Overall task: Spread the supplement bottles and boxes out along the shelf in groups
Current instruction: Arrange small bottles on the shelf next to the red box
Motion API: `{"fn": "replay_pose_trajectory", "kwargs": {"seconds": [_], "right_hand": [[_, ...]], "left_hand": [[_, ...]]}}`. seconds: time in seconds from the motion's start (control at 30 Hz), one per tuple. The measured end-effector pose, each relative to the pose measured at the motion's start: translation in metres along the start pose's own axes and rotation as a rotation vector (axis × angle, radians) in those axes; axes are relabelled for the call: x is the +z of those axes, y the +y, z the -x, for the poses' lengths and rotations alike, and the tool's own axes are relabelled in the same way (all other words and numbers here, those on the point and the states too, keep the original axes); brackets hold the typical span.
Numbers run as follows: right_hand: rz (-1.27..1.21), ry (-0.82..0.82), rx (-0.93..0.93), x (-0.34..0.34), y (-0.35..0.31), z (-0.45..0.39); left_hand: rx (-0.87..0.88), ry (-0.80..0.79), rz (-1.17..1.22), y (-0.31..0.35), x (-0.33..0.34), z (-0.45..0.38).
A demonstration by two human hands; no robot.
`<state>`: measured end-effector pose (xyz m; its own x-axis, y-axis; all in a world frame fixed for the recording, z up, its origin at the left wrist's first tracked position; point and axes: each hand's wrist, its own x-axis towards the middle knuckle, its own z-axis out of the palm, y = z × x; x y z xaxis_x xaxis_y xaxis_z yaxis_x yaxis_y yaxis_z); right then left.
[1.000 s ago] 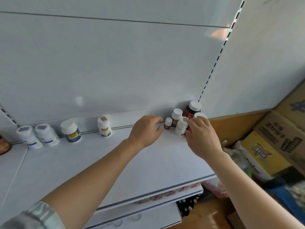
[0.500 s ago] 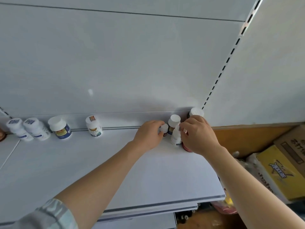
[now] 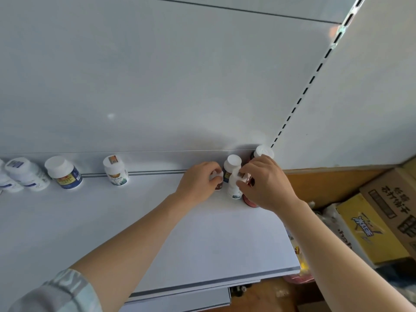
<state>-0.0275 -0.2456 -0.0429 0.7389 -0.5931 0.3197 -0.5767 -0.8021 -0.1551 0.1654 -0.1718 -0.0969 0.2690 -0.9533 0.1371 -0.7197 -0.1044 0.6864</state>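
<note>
On the white shelf (image 3: 202, 239) a cluster of supplement bottles stands at the back right corner. My left hand (image 3: 197, 183) curls round a small dark bottle with a white cap (image 3: 217, 176). My right hand (image 3: 265, 183) pinches the top of a slim white bottle (image 3: 234, 188), with a dark red bottle (image 3: 248, 202) partly hidden under my palm. Behind them stand a white-capped bottle (image 3: 233, 162) and a dark bottle with a white cap (image 3: 263, 152) in the corner. Further left along the back stand a white bottle (image 3: 114, 170) and a blue-labelled bottle (image 3: 64, 173).
Two white bottles (image 3: 24, 174) stand at the far left by the shelf joint. Cardboard boxes, one yellow (image 3: 369, 230), are stacked on the floor to the right. A lower shelf edge (image 3: 180, 300) juts out below. A slotted upright (image 3: 308, 86) marks the right end of the back panel.
Both hands closed in on the corner cluster: the left took hold of the small dark bottle, the right settled over the slim white bottle and red bottle. The view shifted slightly.
</note>
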Motion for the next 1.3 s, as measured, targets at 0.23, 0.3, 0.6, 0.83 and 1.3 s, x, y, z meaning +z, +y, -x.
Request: {"fn": "replay_pose_trajectory", "kwargs": {"seconds": [0.23, 0.3, 0.6, 0.83, 1.3], "right_hand": [[-0.52, 0.036, 0.271, -0.024, -0.024, -0.017], [-0.618, -0.019, 0.323, -0.026, -0.034, -0.022], [-0.72, -0.124, 0.352, -0.028, -0.072, -0.032], [-0.729, -0.149, 0.309, -0.025, -0.104, -0.032], [-0.74, -0.221, 0.079, 0.001, -0.185, -0.046]], "left_hand": [[-0.149, -0.029, 0.6, 0.008, -0.048, 0.019], [-0.151, -0.017, 0.667, 0.012, -0.06, 0.025], [-0.176, 0.038, 0.72, 0.006, -0.09, 0.053], [-0.215, 0.14, 0.692, -0.001, -0.1, 0.087], [-0.391, 0.46, 0.491, -0.042, -0.143, 0.178]]}}
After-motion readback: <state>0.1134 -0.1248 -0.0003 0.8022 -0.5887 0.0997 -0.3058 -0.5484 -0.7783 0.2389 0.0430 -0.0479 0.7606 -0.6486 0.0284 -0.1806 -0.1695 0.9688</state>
